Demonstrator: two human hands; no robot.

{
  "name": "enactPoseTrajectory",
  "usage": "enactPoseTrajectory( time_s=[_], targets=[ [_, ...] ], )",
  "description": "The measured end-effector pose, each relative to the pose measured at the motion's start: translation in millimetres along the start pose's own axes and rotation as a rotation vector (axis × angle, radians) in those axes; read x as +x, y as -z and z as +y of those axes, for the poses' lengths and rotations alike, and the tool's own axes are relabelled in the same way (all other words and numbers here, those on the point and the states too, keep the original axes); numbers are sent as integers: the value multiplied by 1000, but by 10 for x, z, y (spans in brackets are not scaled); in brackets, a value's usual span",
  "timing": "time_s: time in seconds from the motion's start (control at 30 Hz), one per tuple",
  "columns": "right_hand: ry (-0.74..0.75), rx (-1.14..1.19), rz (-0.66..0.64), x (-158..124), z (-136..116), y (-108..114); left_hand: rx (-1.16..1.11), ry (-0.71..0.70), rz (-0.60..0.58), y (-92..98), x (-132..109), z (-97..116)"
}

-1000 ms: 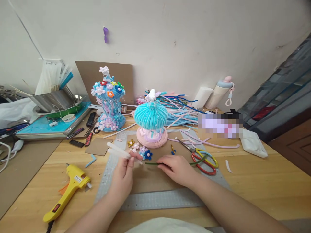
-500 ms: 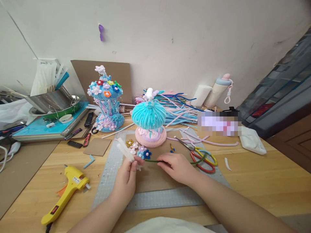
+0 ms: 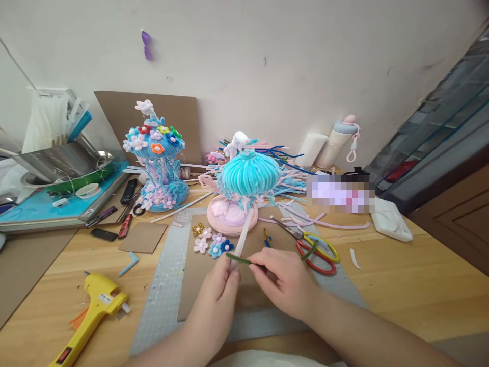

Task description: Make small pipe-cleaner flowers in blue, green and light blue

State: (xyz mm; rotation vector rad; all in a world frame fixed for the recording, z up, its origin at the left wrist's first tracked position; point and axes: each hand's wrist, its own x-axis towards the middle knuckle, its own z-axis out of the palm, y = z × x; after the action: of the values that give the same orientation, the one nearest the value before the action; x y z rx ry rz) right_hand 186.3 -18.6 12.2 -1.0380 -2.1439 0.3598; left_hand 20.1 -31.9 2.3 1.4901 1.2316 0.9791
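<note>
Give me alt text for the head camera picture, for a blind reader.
The left hand holds a white stick while the right hand pinches a green pipe cleaner against it, above a cutting mat. A blue pipe-cleaner dome stands behind; a yellow glue gun lies left.

In front of the blue dome craft [image 3: 247,173], the left hand [image 3: 219,295] grips a white stick [image 3: 243,232] that slants up toward the craft. The right hand [image 3: 286,283] pinches a green pipe cleaner [image 3: 239,259] lying across the stick.
</note>
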Motion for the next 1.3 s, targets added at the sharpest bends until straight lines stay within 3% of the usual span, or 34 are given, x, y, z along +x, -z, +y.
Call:
enactPoseTrajectory(
  time_s=[0.17,0.27,0.43,0.53,0.73,1.07,1.3],
  targets=[
    [-5,-13,-87,-35,-30,-61,40,31,-149,46,1,4],
    [-93,86,-145,-35,-48,-90,45,74,-144,68,10,-52],
    [-465,614,-182,15,-32,-147,-77,195,-157,71,28,-146],
    [-593,901,-209,53,-5,-177,-179,255,-217,54,36,-185],
    [-721,1067,-254,51,37,-209,-259,301,-252,31,49,-240],
    [-761,1102,-230,29,48,-238,-108,279,-306,46,38,-125],
    [-684,1158,-233,24,-4,-204,-113,276,-302,74,44,-173]
  ],
)
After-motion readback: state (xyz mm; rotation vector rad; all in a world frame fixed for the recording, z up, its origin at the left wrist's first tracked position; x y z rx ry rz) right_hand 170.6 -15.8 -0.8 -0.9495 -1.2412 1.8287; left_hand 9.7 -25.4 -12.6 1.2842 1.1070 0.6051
